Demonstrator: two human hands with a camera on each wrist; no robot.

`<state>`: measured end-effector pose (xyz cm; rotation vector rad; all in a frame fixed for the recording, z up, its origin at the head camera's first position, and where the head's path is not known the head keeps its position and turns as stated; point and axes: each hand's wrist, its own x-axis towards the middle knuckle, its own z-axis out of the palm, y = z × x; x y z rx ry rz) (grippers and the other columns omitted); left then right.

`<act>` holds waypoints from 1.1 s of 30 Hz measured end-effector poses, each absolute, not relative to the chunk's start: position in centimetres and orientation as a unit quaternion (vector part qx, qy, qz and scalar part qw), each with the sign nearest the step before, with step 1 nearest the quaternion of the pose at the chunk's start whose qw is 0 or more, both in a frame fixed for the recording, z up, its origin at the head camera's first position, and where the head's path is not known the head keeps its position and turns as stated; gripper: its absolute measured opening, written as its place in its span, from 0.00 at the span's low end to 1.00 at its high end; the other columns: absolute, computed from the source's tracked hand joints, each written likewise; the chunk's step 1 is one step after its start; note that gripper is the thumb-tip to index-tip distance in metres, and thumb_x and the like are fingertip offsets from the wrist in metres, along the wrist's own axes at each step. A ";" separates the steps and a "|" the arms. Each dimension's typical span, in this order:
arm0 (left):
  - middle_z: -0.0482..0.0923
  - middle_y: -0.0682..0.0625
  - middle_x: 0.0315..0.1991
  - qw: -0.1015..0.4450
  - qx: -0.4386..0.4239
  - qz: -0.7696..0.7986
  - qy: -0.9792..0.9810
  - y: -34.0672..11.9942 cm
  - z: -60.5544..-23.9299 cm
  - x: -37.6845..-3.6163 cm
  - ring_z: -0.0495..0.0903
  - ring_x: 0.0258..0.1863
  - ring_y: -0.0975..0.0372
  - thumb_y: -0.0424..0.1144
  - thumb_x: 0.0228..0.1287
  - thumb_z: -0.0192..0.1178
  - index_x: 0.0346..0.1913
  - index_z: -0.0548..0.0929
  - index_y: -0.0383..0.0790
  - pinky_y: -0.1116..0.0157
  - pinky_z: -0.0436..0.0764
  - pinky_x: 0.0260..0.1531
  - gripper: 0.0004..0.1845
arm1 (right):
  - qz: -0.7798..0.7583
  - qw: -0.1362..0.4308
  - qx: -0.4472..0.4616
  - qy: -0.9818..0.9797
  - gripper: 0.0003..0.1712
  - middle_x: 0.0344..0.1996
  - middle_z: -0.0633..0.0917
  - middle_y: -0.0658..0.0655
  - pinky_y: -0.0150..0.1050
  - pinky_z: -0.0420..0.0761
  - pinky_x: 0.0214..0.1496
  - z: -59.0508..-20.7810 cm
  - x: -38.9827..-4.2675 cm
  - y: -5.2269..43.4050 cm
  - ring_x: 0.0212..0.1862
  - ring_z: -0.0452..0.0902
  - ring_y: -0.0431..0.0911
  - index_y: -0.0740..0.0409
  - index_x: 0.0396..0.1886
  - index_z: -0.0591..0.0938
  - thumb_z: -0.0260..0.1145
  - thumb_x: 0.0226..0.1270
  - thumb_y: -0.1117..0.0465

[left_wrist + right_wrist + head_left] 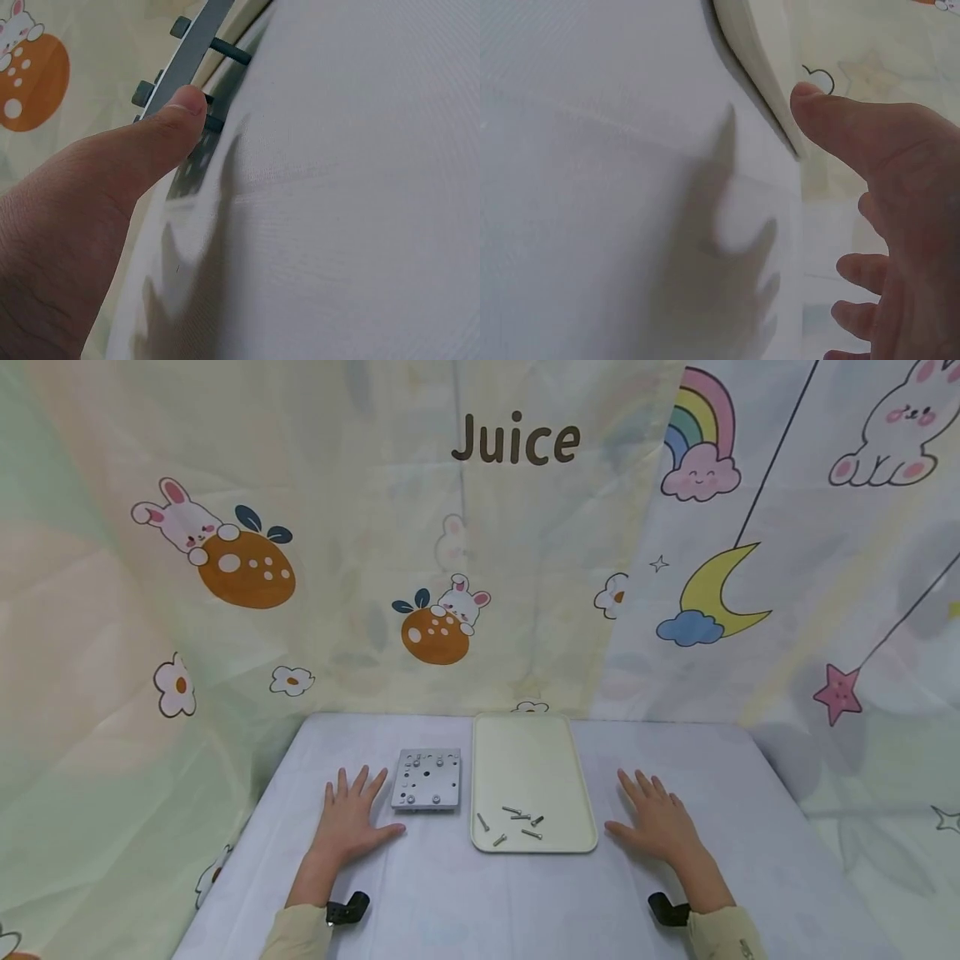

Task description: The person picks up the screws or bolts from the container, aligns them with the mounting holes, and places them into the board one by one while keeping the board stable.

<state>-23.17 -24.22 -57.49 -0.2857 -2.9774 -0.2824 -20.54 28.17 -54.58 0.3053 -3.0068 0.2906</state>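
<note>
A square silver metal plate [427, 781] with drilled holes stands left of centre, and in the left wrist view bolts [230, 51] run through it with their threaded ends underneath. My left hand [351, 822] is spread palm down just left of the plate, holding nothing. To the plate's right lies a cream tray [528, 752] with several loose bolts [531, 834] in its near half. My right hand [656, 820], also spread and holding nothing, is right of the tray. In the right wrist view its thumb [832, 120] points toward the tray's edge [757, 67].
A white cloth covers the table [480, 902]. Behind it and at both sides hangs a printed curtain [360, 527] with cartoon rabbits and the word Juice. Each wrist wears a black strap camera, one on the left [348, 909] and one on the right [668, 910].
</note>
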 end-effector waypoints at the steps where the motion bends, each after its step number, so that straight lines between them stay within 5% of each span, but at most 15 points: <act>1: 0.53 0.35 0.73 0.064 -0.095 -0.098 -0.989 -24.2 -57.5 -23.2 0.39 0.70 0.30 0.79 0.44 0.58 0.75 0.60 0.48 0.33 0.40 0.64 0.58 | 0.100 0.059 0.103 -0.988 0.52 0.66 0.65 0.75 0.72 0.62 0.57 -54.5 -20.6 28.1 0.65 0.58 0.75 0.62 0.72 0.64 0.69 0.56 0.37; 8: 0.53 0.36 0.74 0.038 -0.097 -0.160 -0.982 -23.8 -56.9 -23.6 0.43 0.70 0.31 0.75 0.47 0.61 0.76 0.58 0.46 0.34 0.43 0.64 0.57 | 0.138 0.074 0.108 -0.982 0.46 0.64 0.67 0.75 0.69 0.70 0.51 -54.7 -21.1 27.6 0.63 0.62 0.74 0.66 0.68 0.69 0.70 0.58 0.41; 19: 0.52 0.40 0.75 -0.012 -0.078 -0.267 -0.960 -23.2 -56.7 -24.5 0.45 0.73 0.41 0.67 0.46 0.70 0.78 0.50 0.46 0.43 0.46 0.68 0.61 | 0.214 0.070 0.097 -0.970 0.40 0.63 0.71 0.71 0.63 0.70 0.56 -53.8 -22.1 25.4 0.62 0.67 0.66 0.64 0.63 0.75 0.69 0.60 0.40; 25: 0.54 0.41 0.74 -0.003 -0.072 -0.344 -0.936 -22.8 -57.7 -25.1 0.53 0.72 0.45 0.63 0.44 0.74 0.77 0.50 0.44 0.45 0.56 0.66 0.62 | 0.261 0.067 0.104 -0.957 0.36 0.59 0.76 0.66 0.60 0.71 0.58 -53.3 -22.8 23.1 0.61 0.69 0.62 0.60 0.60 0.79 0.69 0.60 0.41; 33: 0.53 0.42 0.75 -0.006 -0.066 -0.392 -0.917 -21.7 -58.5 -25.8 0.49 0.73 0.46 0.66 0.39 0.74 0.77 0.50 0.42 0.45 0.52 0.67 0.66 | 0.302 0.035 0.134 -0.943 0.25 0.50 0.82 0.58 0.56 0.73 0.55 -53.0 -23.4 20.5 0.55 0.74 0.57 0.58 0.53 0.84 0.73 0.59 0.49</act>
